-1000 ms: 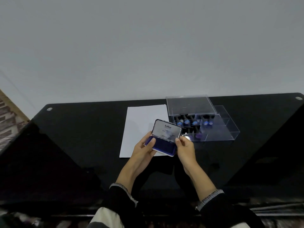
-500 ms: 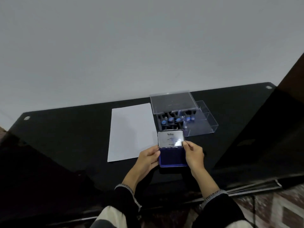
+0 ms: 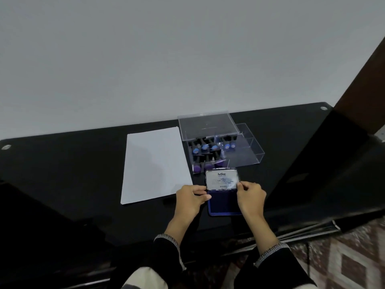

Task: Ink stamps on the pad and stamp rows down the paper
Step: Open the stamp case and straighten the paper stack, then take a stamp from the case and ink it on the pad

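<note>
The ink pad (image 3: 223,202) is lying open near the table's (image 3: 62,174) front edge. The left hand (image 3: 190,200) is gripping its left side and the right hand (image 3: 251,197) is pinching the raised lid (image 3: 221,180). The paper (image 3: 155,163) is lying left of it; the stamps (image 3: 205,151), blurry, are sitting in a clear box (image 3: 245,151) behind.
</note>
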Demonstrator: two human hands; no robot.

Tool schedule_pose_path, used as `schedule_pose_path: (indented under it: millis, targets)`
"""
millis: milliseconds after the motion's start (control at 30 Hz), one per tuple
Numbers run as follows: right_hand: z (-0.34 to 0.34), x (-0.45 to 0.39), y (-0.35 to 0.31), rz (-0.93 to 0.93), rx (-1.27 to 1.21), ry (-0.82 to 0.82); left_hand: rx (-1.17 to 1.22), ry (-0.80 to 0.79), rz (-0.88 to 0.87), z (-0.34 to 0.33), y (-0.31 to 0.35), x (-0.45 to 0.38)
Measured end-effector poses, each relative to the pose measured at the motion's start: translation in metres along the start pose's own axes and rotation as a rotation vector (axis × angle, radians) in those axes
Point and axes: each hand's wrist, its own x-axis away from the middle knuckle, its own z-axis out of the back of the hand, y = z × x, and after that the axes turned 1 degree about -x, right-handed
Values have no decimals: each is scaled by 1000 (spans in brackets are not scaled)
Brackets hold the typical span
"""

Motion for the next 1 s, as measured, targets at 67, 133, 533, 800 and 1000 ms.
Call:
schedule_pose_path:
  millis: [67, 133, 533, 800, 1000]
  targets:
    - [1, 0, 0, 12, 38, 13, -57, -16, -21, -3, 0, 0]
    - [1, -1, -2, 14, 64, 24, -137, -24, -46, -3, 3, -1]
    - [-22, -17, -67, 310, 70, -27, -890, 478, -382, 101, -29, -10]
    - [-48, -54, -111, 157, 675, -40, -922, 509, -360, 109, -48, -13]
    - [-55, -59, -126, 37, 749, -179, -944, 512, -349, 109, -49, -14]
